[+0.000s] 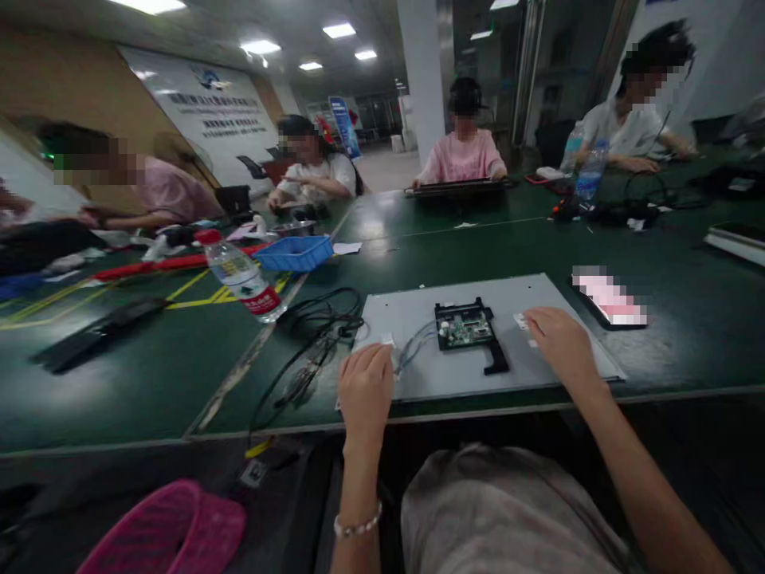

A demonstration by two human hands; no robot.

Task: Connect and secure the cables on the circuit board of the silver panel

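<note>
A flat grey panel (412,307) lies on the table before me. On it rests a black bracket with a green circuit board (466,328), and thin grey wires (417,343) run from it towards my left hand. My left hand (366,387) is closed over the panel's left side, fingers curled, with a small white piece (387,340) by the fingertips. Over the right side, my right hand (560,347) is also closed, its fingertips beside a small white label (522,321). What either hand pinches is hidden.
Black cables (311,351) tangle left of the panel beside a tilted water bottle (245,279). Behind stands a blue tray (296,253). A phone (610,299) lies to the right. A pink basket (173,530) sits below the table edge. Several people sit around the green table (137,399).
</note>
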